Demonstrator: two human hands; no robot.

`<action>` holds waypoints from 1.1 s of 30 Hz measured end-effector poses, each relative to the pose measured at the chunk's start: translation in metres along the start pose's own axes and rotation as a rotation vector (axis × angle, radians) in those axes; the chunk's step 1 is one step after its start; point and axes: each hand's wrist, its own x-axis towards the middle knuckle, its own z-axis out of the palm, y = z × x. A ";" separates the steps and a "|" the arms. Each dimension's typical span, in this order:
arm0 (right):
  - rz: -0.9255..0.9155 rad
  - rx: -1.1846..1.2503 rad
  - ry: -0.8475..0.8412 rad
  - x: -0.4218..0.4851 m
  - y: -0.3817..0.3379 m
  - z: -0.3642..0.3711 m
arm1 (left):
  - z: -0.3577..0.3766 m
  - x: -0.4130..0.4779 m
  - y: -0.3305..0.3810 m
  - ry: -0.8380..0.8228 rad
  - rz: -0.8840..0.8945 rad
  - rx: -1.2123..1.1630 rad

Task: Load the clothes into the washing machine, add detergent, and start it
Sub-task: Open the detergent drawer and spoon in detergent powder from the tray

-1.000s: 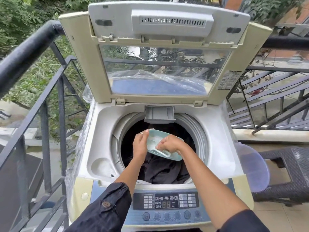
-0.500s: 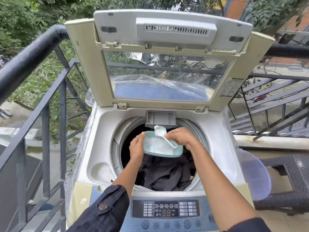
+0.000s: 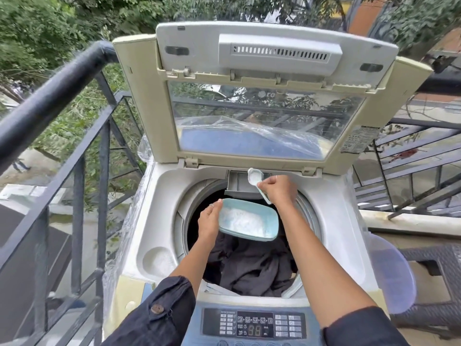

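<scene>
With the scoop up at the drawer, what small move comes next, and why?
Probably tip the scoop so its powder falls into the detergent drawer: the right hand holds it, apparently loaded, at the open drawer, while the left hand holds the powder container.

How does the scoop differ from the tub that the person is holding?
The scoop is white and small; the tub is light blue and much bigger. The right hand pinches the scoop up at the detergent drawer; the left hand holds the tub over the drum. Both are plastic and seem to carry white powder.
</scene>
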 end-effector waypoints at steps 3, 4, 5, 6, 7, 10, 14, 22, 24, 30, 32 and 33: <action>-0.086 -0.096 0.078 -0.003 -0.002 0.004 | -0.002 0.003 -0.003 -0.008 0.002 0.015; -0.112 -0.127 0.107 -0.003 -0.003 0.005 | -0.002 0.003 -0.003 -0.011 -0.001 0.014; -0.136 -0.152 0.132 -0.004 -0.003 0.007 | -0.002 0.004 -0.003 -0.011 -0.004 0.008; -0.158 -0.169 0.150 -0.004 -0.003 0.009 | -0.002 0.004 -0.003 -0.011 -0.004 0.006; -0.176 -0.175 0.159 -0.004 -0.003 0.010 | -0.002 0.004 -0.002 -0.011 -0.004 0.006; -0.213 -0.184 0.179 -0.004 -0.003 0.012 | -0.003 0.005 -0.003 -0.021 -0.006 -0.003; -0.246 -0.203 0.208 -0.005 -0.003 0.011 | -0.004 0.005 -0.003 -0.012 -0.006 0.003; -0.331 -0.248 0.301 -0.007 0.000 0.008 | -0.002 0.000 -0.001 -0.011 -0.011 0.008; -0.364 -0.241 0.328 -0.008 0.001 0.008 | -0.001 0.000 -0.001 -0.008 -0.014 0.014; -0.468 -0.225 0.425 -0.008 0.001 0.008 | -0.001 -0.004 0.003 0.001 -0.016 0.004; -0.502 -0.220 0.465 -0.008 0.001 0.008 | -0.001 -0.006 0.004 0.002 -0.011 0.001; -0.516 -0.213 0.480 -0.008 0.002 0.008 | -0.001 -0.007 0.006 0.003 -0.010 -0.002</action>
